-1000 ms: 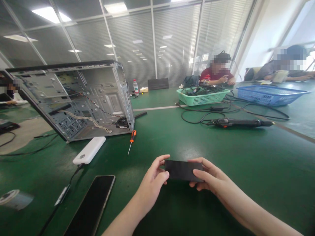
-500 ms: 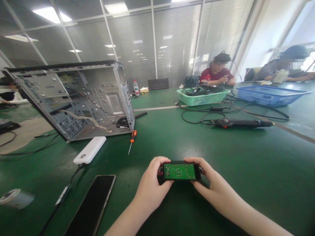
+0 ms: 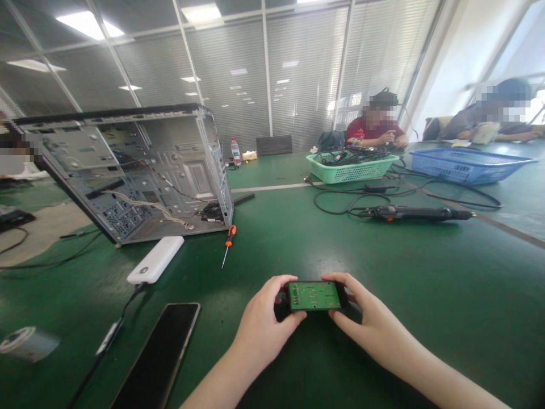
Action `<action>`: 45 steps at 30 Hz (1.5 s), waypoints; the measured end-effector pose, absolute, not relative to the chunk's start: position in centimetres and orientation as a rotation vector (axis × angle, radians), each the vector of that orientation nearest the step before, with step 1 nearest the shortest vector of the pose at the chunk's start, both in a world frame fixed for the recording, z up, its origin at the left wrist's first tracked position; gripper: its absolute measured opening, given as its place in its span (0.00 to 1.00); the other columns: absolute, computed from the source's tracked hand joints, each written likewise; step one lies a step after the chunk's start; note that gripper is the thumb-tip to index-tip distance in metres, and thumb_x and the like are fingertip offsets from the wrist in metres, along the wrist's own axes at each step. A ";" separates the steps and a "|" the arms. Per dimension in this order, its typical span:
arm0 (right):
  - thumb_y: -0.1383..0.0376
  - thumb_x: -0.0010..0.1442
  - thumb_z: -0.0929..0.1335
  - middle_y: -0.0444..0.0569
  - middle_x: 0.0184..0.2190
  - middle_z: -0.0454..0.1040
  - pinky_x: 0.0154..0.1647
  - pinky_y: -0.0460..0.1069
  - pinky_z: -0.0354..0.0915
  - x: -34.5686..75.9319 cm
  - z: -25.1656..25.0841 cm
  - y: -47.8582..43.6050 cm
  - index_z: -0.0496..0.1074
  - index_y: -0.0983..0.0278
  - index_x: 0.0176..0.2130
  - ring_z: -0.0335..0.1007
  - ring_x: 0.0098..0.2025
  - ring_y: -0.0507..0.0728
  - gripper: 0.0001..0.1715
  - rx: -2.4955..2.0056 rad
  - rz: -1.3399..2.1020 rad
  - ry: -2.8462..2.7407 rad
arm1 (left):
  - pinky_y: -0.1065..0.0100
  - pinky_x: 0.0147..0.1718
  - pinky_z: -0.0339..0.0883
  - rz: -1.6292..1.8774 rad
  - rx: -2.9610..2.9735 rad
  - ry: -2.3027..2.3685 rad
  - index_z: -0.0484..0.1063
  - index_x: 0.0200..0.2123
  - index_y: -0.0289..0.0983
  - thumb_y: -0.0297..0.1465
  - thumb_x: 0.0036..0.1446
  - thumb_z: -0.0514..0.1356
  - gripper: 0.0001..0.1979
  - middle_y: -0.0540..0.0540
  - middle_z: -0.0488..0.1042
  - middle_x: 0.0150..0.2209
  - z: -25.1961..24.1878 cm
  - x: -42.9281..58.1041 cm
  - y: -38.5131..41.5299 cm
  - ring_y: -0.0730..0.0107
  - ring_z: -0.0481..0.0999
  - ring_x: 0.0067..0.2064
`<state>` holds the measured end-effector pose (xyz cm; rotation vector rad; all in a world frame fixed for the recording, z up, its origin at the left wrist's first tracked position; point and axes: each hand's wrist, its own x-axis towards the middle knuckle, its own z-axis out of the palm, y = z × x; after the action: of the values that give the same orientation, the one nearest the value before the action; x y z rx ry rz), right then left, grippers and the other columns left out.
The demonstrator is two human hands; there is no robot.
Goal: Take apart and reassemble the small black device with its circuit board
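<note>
Between my two hands is a small green circuit board (image 3: 315,296) set in a black frame, its soldered face turned up toward me. My left hand (image 3: 266,318) grips the left end, fingers along the far edge and thumb on the near edge. At the other end my right hand (image 3: 361,309) pinches it the same way. What lies beneath the board is hidden. Ahead and to the left, an orange-and-black screwdriver (image 3: 229,243) rests on the green table (image 3: 272,233). A dark-screened phone (image 3: 159,352) lies left of my left forearm.
An open computer case (image 3: 183,165) stands at the left, with a white power bank (image 3: 156,261) before it. A metal can-like cylinder (image 3: 32,344) is at lower left. A corded electric screwdriver (image 3: 417,214), a green basket (image 3: 349,171) and a blue basket (image 3: 468,166) sit farther right; two people sit beyond.
The circuit board has shifted slightly right and tilted a little, catching more light. My left hand has moved a bit to the right with it; both hands keep their hold.
</note>
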<state>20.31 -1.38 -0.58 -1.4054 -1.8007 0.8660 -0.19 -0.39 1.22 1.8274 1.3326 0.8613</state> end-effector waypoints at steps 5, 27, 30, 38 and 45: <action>0.59 0.56 0.62 0.49 0.51 0.63 0.57 0.59 0.56 20.3 -0.7 -1.4 0.58 0.59 0.54 0.59 0.53 0.60 0.26 -1.396 0.883 -1.808 | 0.58 0.48 0.65 0.862 1.799 1.343 0.68 0.51 0.43 0.28 0.48 0.64 0.24 0.44 0.74 0.48 1.0 -0.2 -0.2 0.56 0.73 0.48; 0.56 0.61 0.63 0.51 0.55 0.61 0.60 0.63 0.53 21.0 0.8 -0.7 0.63 0.58 0.56 0.53 0.58 0.63 0.24 -1.348 0.526 -2.076 | 0.46 0.59 0.44 0.718 1.965 1.506 0.70 0.48 0.42 0.32 0.46 0.65 0.23 0.42 0.70 0.53 0.0 -0.6 0.0 0.48 0.58 0.61; 0.58 0.60 0.64 0.52 0.54 0.62 0.59 0.62 0.55 20.5 1.7 -0.3 0.67 0.58 0.54 0.54 0.57 0.63 0.23 -1.314 0.467 -2.137 | 0.47 0.59 0.47 0.719 2.027 1.516 0.69 0.47 0.40 0.30 0.44 0.66 0.23 0.41 0.70 0.53 -0.3 -0.6 0.1 0.49 0.59 0.61; 0.66 0.59 0.67 0.53 0.45 0.69 0.51 0.58 0.61 16.7 3.7 1.1 0.72 0.63 0.48 0.61 0.49 0.63 0.15 -1.250 0.569 -2.338 | 0.48 0.59 0.48 0.667 2.043 1.534 0.68 0.48 0.39 0.31 0.46 0.66 0.24 0.40 0.69 0.54 -0.4 -0.7 0.2 0.50 0.59 0.61; 0.67 0.61 0.66 0.52 0.42 0.70 0.47 0.56 0.63 16.2 3.5 1.3 0.70 0.66 0.41 0.64 0.46 0.62 0.07 -1.248 0.478 -2.391 | 0.48 0.60 0.47 0.646 2.050 1.524 0.68 0.48 0.39 0.30 0.47 0.66 0.23 0.40 0.69 0.54 -0.2 -0.6 0.1 0.50 0.59 0.61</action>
<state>16.20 1.26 3.54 -1.2475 -2.3907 0.4783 -0.57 0.11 -0.17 2.0501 1.5235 0.6458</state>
